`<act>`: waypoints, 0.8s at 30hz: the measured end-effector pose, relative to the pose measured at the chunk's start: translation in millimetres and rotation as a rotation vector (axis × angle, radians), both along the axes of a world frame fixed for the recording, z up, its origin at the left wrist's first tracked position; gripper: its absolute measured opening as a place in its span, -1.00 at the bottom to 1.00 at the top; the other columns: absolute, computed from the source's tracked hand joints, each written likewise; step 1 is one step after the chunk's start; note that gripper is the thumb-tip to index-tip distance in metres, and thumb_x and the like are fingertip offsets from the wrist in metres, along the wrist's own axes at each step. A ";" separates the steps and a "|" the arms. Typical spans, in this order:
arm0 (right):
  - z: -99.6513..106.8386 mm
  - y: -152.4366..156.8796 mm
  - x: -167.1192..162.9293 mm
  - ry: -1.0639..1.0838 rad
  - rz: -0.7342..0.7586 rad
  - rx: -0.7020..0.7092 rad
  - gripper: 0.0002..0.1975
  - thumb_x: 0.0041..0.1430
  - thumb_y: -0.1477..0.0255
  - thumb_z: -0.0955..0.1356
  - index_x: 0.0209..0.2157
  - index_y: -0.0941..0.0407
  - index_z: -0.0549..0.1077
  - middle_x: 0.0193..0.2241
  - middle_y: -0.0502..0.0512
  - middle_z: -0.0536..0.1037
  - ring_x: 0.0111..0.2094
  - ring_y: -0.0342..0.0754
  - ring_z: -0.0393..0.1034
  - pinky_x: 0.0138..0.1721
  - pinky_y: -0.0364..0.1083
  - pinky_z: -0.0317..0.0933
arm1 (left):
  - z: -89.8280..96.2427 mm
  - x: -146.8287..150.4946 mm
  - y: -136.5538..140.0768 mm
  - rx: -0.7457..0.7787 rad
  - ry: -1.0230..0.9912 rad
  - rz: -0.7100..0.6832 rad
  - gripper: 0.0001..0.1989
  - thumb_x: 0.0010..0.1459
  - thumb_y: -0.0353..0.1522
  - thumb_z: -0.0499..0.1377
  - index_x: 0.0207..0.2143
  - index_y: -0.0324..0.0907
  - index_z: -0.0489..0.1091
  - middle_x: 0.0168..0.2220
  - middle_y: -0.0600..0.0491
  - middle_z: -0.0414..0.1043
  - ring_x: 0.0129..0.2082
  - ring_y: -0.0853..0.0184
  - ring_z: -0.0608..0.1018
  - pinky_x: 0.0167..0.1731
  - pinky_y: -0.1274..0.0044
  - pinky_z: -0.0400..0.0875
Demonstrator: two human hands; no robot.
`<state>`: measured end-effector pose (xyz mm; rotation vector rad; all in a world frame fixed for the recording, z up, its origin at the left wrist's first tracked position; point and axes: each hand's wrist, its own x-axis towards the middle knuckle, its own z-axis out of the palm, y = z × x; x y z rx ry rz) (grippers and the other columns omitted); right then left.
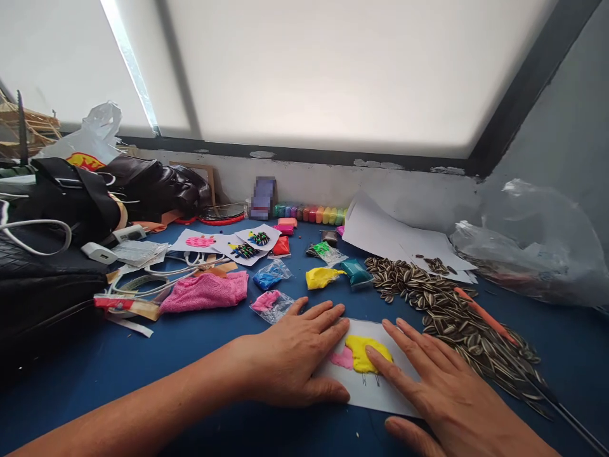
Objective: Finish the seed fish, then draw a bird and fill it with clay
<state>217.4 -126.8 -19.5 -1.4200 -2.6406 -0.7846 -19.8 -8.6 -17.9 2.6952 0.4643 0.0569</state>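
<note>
A white sheet of paper [375, 397] lies on the blue table in front of me. Yellow modelling clay [359, 355] is spread flat on it, with a patch of pink clay [340, 359] joined to its left side. Two short leg-like marks are drawn below the yellow. My left hand [299, 355] rests flat over the paper's left part, fingers stretched out. On the other side my right hand [432, 374] is spread, its index fingertip touching the yellow clay. Neither hand holds anything.
Striped sunflower seeds [442, 304] lie heaped at right with an orange stick [485, 315]. Beyond the paper are bagged clays, including yellow clay [323, 277] and blue clay [271, 275]. A pink cloth [204, 292], black bags [52, 273] and finished pictures [245, 247] occupy the left.
</note>
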 end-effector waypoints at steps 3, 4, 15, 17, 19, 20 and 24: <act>5.4 -2.5 3.1 0.017 0.002 -0.016 -0.45 0.24 0.02 0.26 0.11 0.03 0.51 0.04 0.45 0.51 -0.04 0.41 0.49 -0.31 0.23 0.51 | 0.8 0.1 0.0 -0.012 0.009 0.001 -0.19 0.24 0.07 0.04 0.36 -0.22 -0.01 0.39 -0.21 -0.13 0.38 -0.03 -0.03 0.29 0.01 -0.18; 8.1 -3.1 3.9 0.018 0.007 -0.017 -0.45 0.24 0.02 0.26 0.10 0.03 0.51 0.04 0.45 0.50 -0.04 0.43 0.49 -0.32 0.24 0.51 | 1.3 0.3 -0.1 -0.018 0.018 0.002 -0.18 0.24 0.07 0.05 0.36 -0.22 -0.01 0.39 -0.21 -0.13 0.39 -0.03 -0.04 0.29 0.00 -0.18; 16.6 -5.6 7.7 0.053 0.010 -0.131 -0.48 0.16 0.04 0.34 0.09 -0.04 0.52 0.04 0.43 0.51 -0.04 0.45 0.48 -0.34 0.24 0.52 | 4.5 0.9 -1.4 -0.031 0.042 0.008 -0.18 0.24 0.05 0.05 0.36 -0.25 -0.02 0.39 -0.22 -0.16 0.39 -0.03 -0.05 0.29 -0.01 -0.19; 14.7 -4.5 10.4 0.063 0.015 -0.101 -0.46 0.17 0.04 0.32 0.11 -0.02 0.50 0.05 0.44 0.50 -0.01 0.45 0.46 -0.32 0.26 0.51 | 3.6 0.7 -1.2 -0.026 0.037 0.010 -0.18 0.24 0.06 0.05 0.36 -0.25 -0.03 0.39 -0.22 -0.16 0.39 -0.03 -0.05 0.29 -0.01 -0.19; 12.6 -3.6 10.7 0.062 0.032 -0.072 -0.44 0.18 0.04 0.31 0.13 0.00 0.49 0.07 0.46 0.48 0.00 0.46 0.45 -0.32 0.26 0.51 | 2.8 0.6 -0.8 -0.020 0.026 0.009 -0.18 0.24 0.06 0.05 0.36 -0.24 -0.02 0.39 -0.21 -0.15 0.39 -0.04 -0.05 0.29 0.00 -0.18; 11.4 -3.3 9.8 0.058 0.046 -0.063 -0.44 0.18 0.04 0.32 0.13 0.00 0.49 0.06 0.48 0.48 0.00 0.45 0.45 -0.32 0.25 0.51 | 2.6 0.6 -0.6 -0.018 0.024 0.008 -0.18 0.24 0.06 0.05 0.36 -0.24 -0.02 0.39 -0.21 -0.15 0.39 -0.04 -0.05 0.29 0.00 -0.18; 7.8 -2.7 2.5 0.021 0.071 -0.037 -0.47 0.15 0.05 0.35 0.07 0.00 0.54 0.05 0.50 0.50 -0.03 0.42 0.48 -0.33 0.20 0.53 | 2.5 0.7 0.3 -0.022 0.038 0.005 -0.18 0.24 0.06 0.05 0.36 -0.26 -0.01 0.39 -0.22 -0.16 0.39 -0.03 -0.05 0.28 -0.02 -0.19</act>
